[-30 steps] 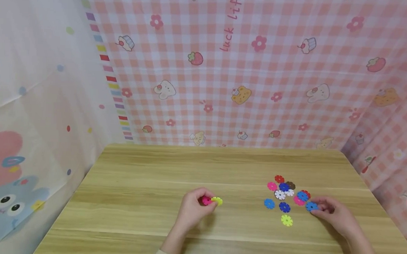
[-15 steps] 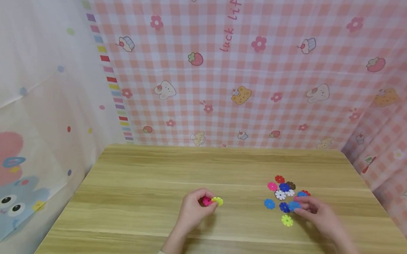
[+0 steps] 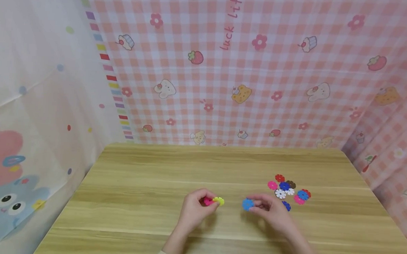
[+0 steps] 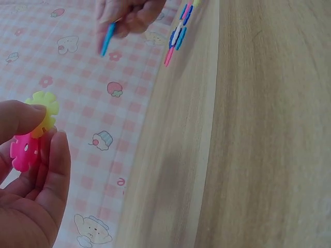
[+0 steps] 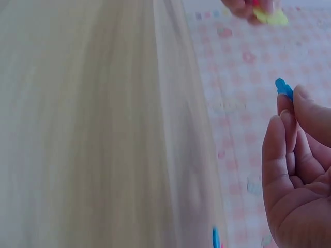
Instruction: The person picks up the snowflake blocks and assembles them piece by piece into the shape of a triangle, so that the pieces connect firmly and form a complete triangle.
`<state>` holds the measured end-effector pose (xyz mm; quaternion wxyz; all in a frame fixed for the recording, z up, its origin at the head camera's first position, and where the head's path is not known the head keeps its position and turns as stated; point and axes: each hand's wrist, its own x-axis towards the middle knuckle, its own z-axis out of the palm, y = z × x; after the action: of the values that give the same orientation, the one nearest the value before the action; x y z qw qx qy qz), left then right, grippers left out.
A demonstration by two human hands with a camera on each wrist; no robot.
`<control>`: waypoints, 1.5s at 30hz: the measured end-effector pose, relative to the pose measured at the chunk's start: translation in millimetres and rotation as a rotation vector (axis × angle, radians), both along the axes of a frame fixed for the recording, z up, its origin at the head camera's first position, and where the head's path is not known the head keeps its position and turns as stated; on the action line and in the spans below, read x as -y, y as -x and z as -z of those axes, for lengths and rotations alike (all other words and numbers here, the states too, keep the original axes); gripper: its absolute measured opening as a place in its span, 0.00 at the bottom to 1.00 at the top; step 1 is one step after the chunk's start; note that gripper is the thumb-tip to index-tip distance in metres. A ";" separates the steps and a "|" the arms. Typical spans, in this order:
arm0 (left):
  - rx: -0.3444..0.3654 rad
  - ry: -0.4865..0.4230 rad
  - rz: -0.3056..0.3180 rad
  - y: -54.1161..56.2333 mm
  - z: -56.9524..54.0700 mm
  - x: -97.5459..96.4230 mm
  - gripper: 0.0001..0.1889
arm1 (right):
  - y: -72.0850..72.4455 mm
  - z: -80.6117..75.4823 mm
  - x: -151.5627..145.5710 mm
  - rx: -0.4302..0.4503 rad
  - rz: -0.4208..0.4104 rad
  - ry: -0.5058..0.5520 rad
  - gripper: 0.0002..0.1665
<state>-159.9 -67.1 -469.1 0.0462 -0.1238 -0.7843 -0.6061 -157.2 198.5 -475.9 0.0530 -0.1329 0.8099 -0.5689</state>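
My left hand (image 3: 194, 210) pinches a yellow notched plastic disc (image 4: 46, 111) that is joined to a pink notched disc (image 4: 24, 151), both held above the table. Across a short gap, my right hand (image 3: 273, 212) grips a light blue notched disc (image 3: 248, 204) by its edge, between thumb and fingertips. In the right wrist view that blue disc (image 5: 284, 89) appears nearly edge-on. The two hands face each other, and their discs are apart.
On the wooden table (image 3: 146, 177), right of centre, lie several loose notched discs, among them a white disc (image 3: 280, 194), a red disc (image 3: 279, 178) and a dark blue disc (image 3: 286, 206). A checked pink cloth (image 3: 205, 81) hangs behind the table.
My right hand has carried the light blue disc leftward from the loose discs toward my left hand. The left hand with its joined discs has stayed almost in place.
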 end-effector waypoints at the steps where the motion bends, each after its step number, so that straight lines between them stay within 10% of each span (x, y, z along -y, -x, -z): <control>1: 0.002 -0.007 0.001 0.0 -0.2 -0.4 0.06 | 0.1 -0.6 5.3 -0.008 0.005 0.000 0.19; 45: -0.034 -0.113 0.081 -5.6 -1.8 -10.2 0.04 | 3.2 -3.7 36.8 0.169 -0.221 0.349 0.21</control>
<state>-154.2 -57.0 -467.3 0.0420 -0.1632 -0.7423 -0.6485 -160.4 161.7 -472.2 0.1588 -0.1799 0.6725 -0.7001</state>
